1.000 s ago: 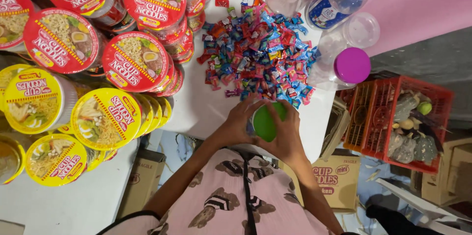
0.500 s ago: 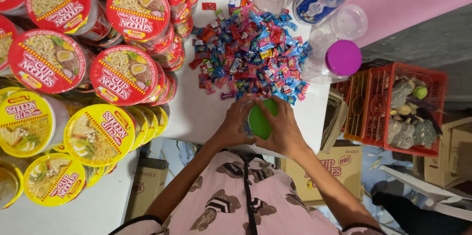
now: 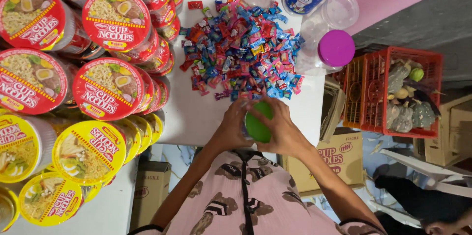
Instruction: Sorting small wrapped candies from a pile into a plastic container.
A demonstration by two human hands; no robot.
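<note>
Both hands meet at the near edge of the white table (image 3: 206,117). Left hand (image 3: 231,131) grips the clear body of a jar, mostly hidden beneath; right hand (image 3: 282,131) clamps over its green lid (image 3: 258,125), fingers wrapped round the rim as for a twist. Candy heap (image 3: 241,53) lies just beyond, mid-table. Noodle cups (image 3: 108,87) stack along the left edge; other jars (image 3: 324,43) stand at the far right corner.

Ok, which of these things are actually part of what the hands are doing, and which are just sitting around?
In hand:
left hand and right hand, both on the green lid
candy pile just beyond the hands

Lying about:
noodle cups
purple-lidded jar
red crate
cardboard boxes
</note>
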